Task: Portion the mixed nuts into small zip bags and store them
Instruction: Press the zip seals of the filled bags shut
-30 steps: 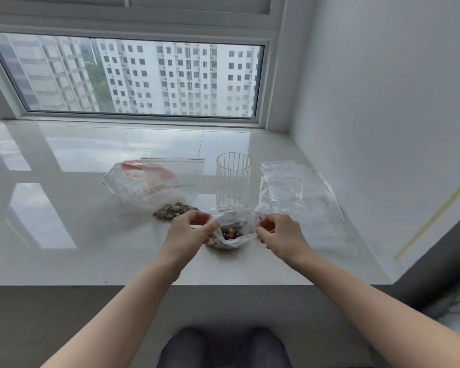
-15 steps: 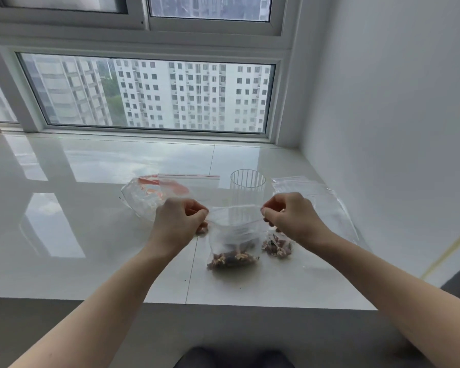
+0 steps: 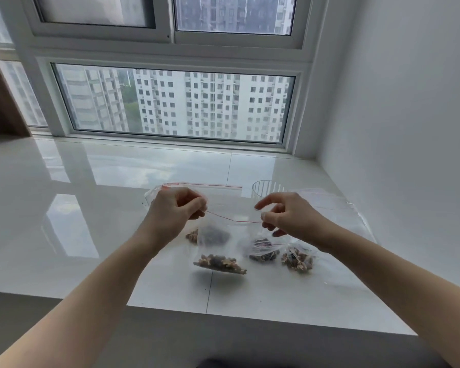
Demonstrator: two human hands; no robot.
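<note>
Lifted off the desk (image 3: 96, 235) since a second ago: the small zip bag (image 3: 221, 243) that sat on the surface now hangs between both hands, nuts (image 3: 219, 262) settled in its bottom edge. Left hand (image 3: 170, 216) pinches the bag's left top corner, grip clenched on the film. Right hand (image 3: 290, 219) pinches the right corner with thumb and forefinger, other fingers loose. Red zip line runs nearly taut between them, so likely the seal step on this portion; can't tell if the strip is pressed closed.

Bag is thin clear film, soft, sags under the load. Nuts are brown, irregular chunks.

Behind it on the desk: two more filled small bags (image 3: 282, 253), crumpled, lying flat just beside each other, so portioning looks partly done. Farther back, the large zip bag (image 3: 223, 192) with red strip, and a clear ribbed cup (image 3: 263, 188), upright and rigid. A flat clear plastic sheet (image 3: 340, 208) lies to the right. Desk is glossy white tile, reflective, probably slippery under film.
</note>
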